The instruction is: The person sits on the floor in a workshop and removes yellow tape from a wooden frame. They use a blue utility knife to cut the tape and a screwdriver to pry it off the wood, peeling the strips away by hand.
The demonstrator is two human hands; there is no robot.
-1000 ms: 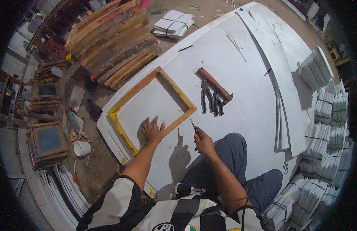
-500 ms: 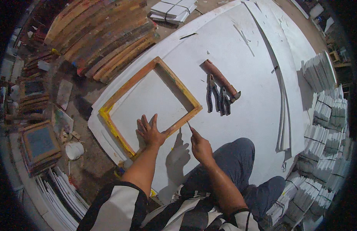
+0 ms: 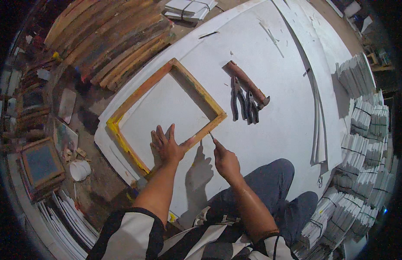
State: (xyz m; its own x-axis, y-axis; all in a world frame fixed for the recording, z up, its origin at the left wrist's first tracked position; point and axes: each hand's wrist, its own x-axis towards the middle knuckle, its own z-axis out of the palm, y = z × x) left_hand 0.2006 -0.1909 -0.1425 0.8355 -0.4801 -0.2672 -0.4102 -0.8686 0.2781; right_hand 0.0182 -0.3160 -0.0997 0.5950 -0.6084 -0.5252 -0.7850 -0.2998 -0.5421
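Observation:
A square wooden frame (image 3: 142, 92), stained yellow along its edges, lies on the white sheet. My left hand (image 3: 167, 146) rests with fingers spread over the frame's near bar, the fingertips reaching inside the frame. To its right, my right hand (image 3: 227, 165) is closed around a slim tool with a thin metal shaft (image 3: 212, 137); its handle is mostly hidden in the fist, so I cannot tell its exact kind. The tip is at or close to the outer edge of the near right bar. A hammer (image 3: 246, 81) and two pliers (image 3: 236, 99) (image 3: 252, 109) lie right of the frame.
The large white sheet (image 3: 292, 130) spreads under everything, with narrow offcut strips (image 3: 317, 125) on its right. Stacked wooden frames (image 3: 110, 43) stand far left. Tied white bundles (image 3: 359, 149) line the right side. A white tub (image 3: 80, 170) sits at left.
The whole view has shifted slightly. Both hands, the tool and the frame keep nearly the same places relative to each other.

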